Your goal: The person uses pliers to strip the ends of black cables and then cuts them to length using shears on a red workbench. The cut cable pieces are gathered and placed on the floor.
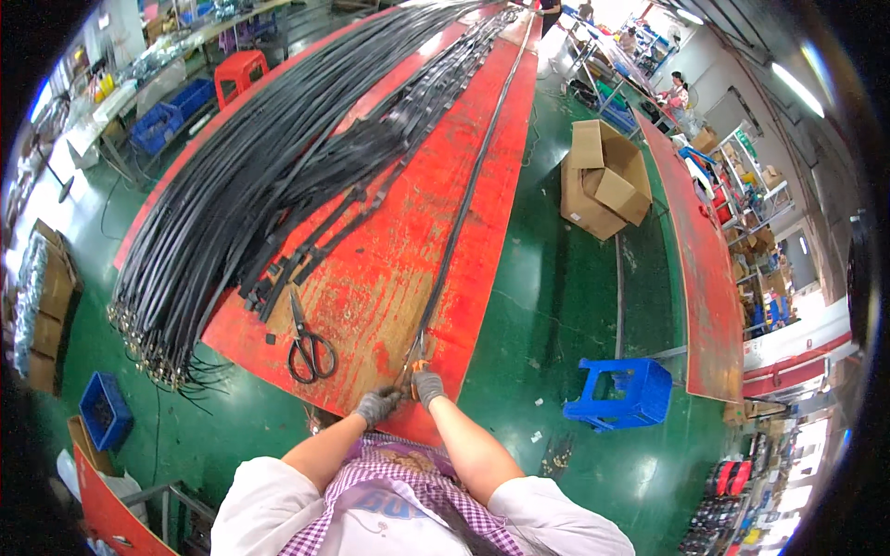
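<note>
Both my hands wear grey gloves at the near end of a long red table (371, 278) with worn paint. My right hand (427, 385) is closed on an orange-handled tool (419, 364), whose exact kind is too small to make out. Beside it, my left hand (378, 405) has its fingers curled round the near end of a black cable (454, 236). That cable runs along the table's right side to the far end. Black-handled scissors (310, 350) lie left of my hands, blades pointing away from me.
A thick bundle of black cables (213, 213) covers the table's left side, its ends hanging over the edge. Flat black strips (371, 139) lie beside it. On the floor at the right stand a blue stool (630, 394) and an open cardboard box (593, 199). People work farther back.
</note>
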{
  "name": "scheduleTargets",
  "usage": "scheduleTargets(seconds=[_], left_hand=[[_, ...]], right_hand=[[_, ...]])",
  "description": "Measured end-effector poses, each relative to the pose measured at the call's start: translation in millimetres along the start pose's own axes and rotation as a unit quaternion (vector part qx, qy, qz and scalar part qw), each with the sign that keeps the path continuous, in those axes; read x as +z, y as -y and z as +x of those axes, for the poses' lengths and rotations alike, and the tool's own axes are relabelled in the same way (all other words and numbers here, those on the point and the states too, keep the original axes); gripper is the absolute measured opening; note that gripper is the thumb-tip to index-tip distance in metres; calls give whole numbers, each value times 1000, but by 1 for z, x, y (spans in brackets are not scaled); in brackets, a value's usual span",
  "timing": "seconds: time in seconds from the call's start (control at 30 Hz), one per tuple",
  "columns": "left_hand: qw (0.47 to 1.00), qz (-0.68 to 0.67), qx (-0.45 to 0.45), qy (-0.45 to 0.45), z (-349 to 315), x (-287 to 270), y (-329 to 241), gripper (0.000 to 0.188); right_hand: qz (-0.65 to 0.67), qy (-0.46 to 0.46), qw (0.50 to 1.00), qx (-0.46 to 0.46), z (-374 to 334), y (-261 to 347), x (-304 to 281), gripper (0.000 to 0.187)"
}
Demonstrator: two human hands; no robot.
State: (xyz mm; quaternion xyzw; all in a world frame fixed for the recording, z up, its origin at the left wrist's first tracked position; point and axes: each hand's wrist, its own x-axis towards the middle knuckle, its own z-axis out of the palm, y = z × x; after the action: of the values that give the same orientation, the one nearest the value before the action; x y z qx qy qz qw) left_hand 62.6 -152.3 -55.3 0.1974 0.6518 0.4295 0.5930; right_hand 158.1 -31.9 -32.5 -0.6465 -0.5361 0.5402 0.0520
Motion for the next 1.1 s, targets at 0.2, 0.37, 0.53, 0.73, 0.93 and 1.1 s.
scheduleTargets(seconds=[0.2, 0.37, 0.53, 0.73, 0.93, 1.1], left_hand=[[989, 141, -4, 48, -70, -6, -51, 31], [959, 276, 0, 63, -71, -30, -40, 36], [979, 188, -58, 53, -65, -32, -30, 38], [867, 458, 177, 78, -50, -41, -41, 39], [994, 94, -32, 50, -51, -29, -41, 30], [998, 0, -49, 38, -47, -32, -48, 24]], right_hand=[[183, 73, 979, 45, 33, -34, 1, 13], [300, 104, 944, 86, 4, -3, -1, 20], [280, 82, 953, 82, -15, 20, -13, 17], [289, 135, 940, 119, -10, 20, -27, 3], [281, 133, 943, 118, -8, 16, -23, 16], [299, 120, 935, 146, -9, 23, -23, 11]])
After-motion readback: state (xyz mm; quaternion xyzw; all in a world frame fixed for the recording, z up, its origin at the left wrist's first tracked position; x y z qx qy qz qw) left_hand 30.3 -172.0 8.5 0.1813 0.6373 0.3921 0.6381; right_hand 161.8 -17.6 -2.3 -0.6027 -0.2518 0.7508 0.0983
